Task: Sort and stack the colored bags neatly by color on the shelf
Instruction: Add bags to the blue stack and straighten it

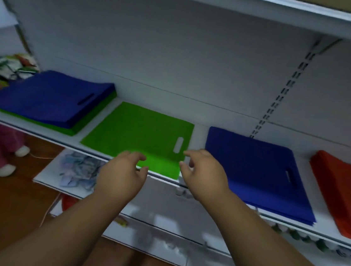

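Green is the colour right in front of my hands. My left hand (123,170) hangs just over the front edge of the green bag (135,133), with the fingers loosely curled and nothing in them. My right hand (203,170) is near the bag's front right corner, close to its handle hole. That grip is loose too, with thumb and fingers a little apart, and it holds nothing. I cannot tell if a fingertip touches the bag.

The green bag lies flat on the white shelf (198,133), near the middle. It looks like a thin pile, maybe only one bag.

To its right, a little apart, sits a blue pile (253,169), flat and mostly even. Past that, at the right edge, is a red pile (341,193), partly cut off from view.

Further back on the left is a mixed pile (50,100). Blue bags are on top and a strip of green shows under them along the front. So that pile is not sorted yet.

I think the job is about half done. Three piles each show one colour. What is left, as I see it, is to lift the blue bags off the mixed pile and put them with the other blue ones, then move the green ones underneath onto my green bag. Then I should square up the edges.
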Motion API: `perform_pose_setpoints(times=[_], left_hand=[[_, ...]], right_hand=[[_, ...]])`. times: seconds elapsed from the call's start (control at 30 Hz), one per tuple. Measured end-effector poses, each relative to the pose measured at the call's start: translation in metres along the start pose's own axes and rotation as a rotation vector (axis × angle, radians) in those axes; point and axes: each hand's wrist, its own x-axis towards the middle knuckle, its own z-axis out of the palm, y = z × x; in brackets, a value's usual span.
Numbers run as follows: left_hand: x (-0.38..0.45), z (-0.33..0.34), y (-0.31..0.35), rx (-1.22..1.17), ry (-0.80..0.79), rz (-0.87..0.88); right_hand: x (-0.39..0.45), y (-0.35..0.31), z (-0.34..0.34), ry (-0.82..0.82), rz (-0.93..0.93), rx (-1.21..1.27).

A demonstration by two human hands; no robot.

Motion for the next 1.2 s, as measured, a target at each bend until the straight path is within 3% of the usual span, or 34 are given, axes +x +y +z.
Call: perform_pose_setpoints(times=[0.27, 0.5, 0.6, 0.73, 0.87, 1.0, 1.2], left_hand=[[0.032, -0.101, -0.169, -0.248, 0.039, -0.276], [0.048, -0.144, -0.265, -0.348, -0.025, -0.348], [0.055, -0.144, -0.28, -0.55, -0.096, -0.391], [0.063, -0.143, -0.292, -1.015, -0.152, -0.562], [0.075, -0.134, -0.304, -1.244, 0.011, -0.731], [0.078, -0.126, -0.31, -1.091, 0.172, -0.743], [0.066, -0.107, -0.253, -0.663, 0.061, -0.488]], right_hand=[[0.076, -0.179, 0.098, -0.086, -0.231, 0.067], [0.135, -0.271, 0.165, -0.35, -0.061, -0.051], [0.143, -0.275, 0.183, -0.403, 0.026, -0.054], [0.135, -0.275, 0.189, -0.212, 0.048, -0.011], [0.121, -0.262, 0.182, 0.081, -0.038, 0.108], [0.106, -0.227, 0.164, 0.305, -0.076, 0.121], [0.075, -0.167, 0.12, 0.47, 0.072, 0.148]])
